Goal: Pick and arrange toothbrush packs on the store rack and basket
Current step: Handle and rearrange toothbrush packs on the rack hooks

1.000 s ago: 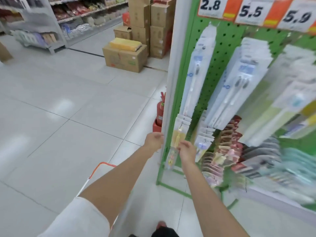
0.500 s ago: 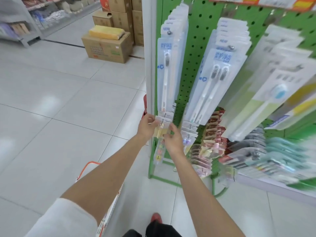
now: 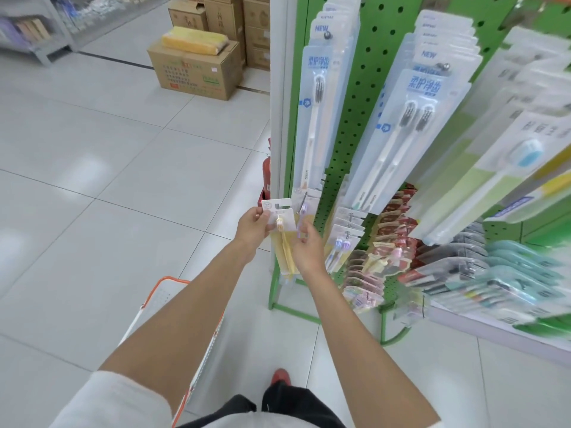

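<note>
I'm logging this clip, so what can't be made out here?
Basket: head view, left arm covers most of it; contents unseen.
Yellow pack: head view, right edge behind right hand; print too small.
Right-side packs: head view, blurred; labels unreadable.

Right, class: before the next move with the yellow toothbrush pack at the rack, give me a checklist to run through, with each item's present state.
1. Left hand pinches the yellow pack at its top corner: ok.
2. Right hand grip on that pack: cannot tell; a purple pack sits just behind its fingers.
3. Hang hole uncovered: ok.
4. Hole threaded on the hook: not ok; the pack is off it, to its left.
5. Room in the basket: cannot tell; only part of its rim shows.
</note>
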Tool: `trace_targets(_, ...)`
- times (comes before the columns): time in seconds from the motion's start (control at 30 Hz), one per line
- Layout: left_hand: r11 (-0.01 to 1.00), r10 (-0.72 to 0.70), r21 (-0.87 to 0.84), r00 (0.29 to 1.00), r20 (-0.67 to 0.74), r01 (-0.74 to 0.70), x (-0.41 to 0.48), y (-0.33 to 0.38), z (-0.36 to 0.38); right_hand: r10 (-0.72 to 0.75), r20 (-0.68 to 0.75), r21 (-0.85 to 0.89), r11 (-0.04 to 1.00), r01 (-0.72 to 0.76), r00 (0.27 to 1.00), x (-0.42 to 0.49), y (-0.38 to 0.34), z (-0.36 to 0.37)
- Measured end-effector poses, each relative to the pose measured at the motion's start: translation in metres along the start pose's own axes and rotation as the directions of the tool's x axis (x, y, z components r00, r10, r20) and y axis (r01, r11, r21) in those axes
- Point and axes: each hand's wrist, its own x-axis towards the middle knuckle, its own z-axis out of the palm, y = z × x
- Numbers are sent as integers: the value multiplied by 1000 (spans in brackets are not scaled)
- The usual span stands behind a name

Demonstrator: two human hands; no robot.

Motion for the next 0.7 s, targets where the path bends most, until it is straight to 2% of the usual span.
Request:
trace_targets(0.07, 999, -15, -31, 999, -33, 14, -5, -1, -8, 13, 33, 13, 1000, -14, 999, -5, -4, 7)
trace_targets(0.23, 992, -17, -124, 996, -89, 6, -23, 6, -27, -48, 14, 22, 999, 47, 999, -19, -17, 31)
trace_targets(0.4, 1000, 27, 1, 994, -103, -27, -52, 2, -52, 14, -50, 125, 992, -8, 999, -28, -29, 45)
trace_targets(0.47, 999, 12, -37, 993, -115, -16, -58, -4, -60, 35, 17, 132, 991, -37, 999, -34, -35, 46)
trace_targets(0.6, 980, -66, -198, 985, -161, 34, -60, -7, -74, 2, 251, 54, 998, -16, 968, -47, -34, 44)
trace_targets(0.7, 963, -84, -265, 985, -153, 41, -59, -7, -80, -49, 293, 39, 998, 40, 955, -51, -33, 43)
